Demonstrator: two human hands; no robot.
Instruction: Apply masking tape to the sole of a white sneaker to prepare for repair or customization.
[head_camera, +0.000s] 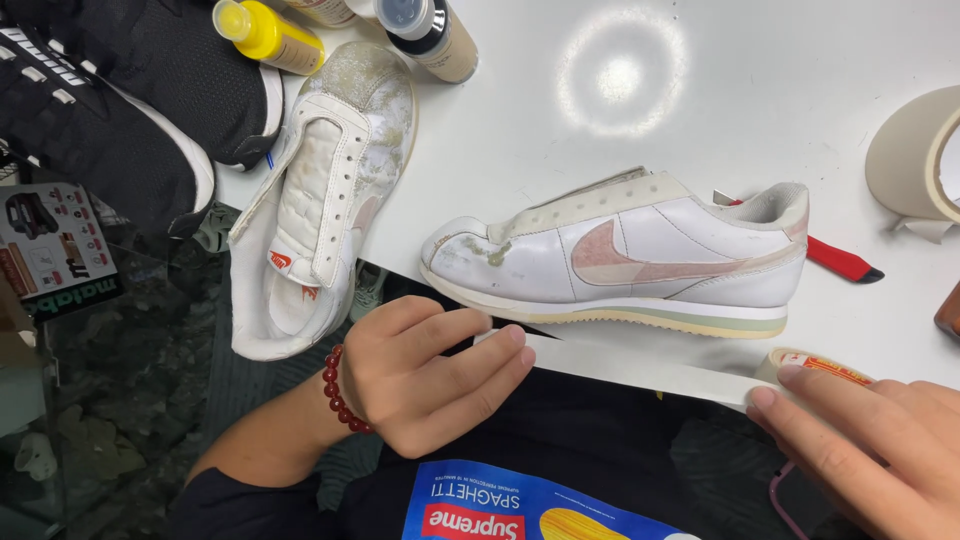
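Pale, matte masking tape (640, 368) ran as one flat strip along the near edge of the white table (560, 120), stretched between the two hands. In the head view, the left hand (425, 372) had its fingers curled shut on the free end of the strip, thumb and forefinger pinching it just below the toe of the white leather sneaker (625, 258). A string of glossy dark red beads (338, 392) circled that wrist. The right hand (865, 445) closed around the small tape roll (812, 364), fingertips laid over its rim; only the top of the roll showed, with an orange and white core.

The sneaker lay on its side facing the person, smooth leather scuffed and stained at the toe, a faded pinkish curved stripe on its flank, a cream sole along the bottom, tape already over its lace area. A second white sneaker (325, 190), grimy at the toe with a padded tongue, hung partly over the table edge to the left. Beside it sat a black mesh shoe (130, 90), a yellow bottle (265, 35) and a tan bottle (430, 32). A red-handled knife (838, 260) lay behind the heel, and a wide beige tape roll (915, 155) stood at the far right
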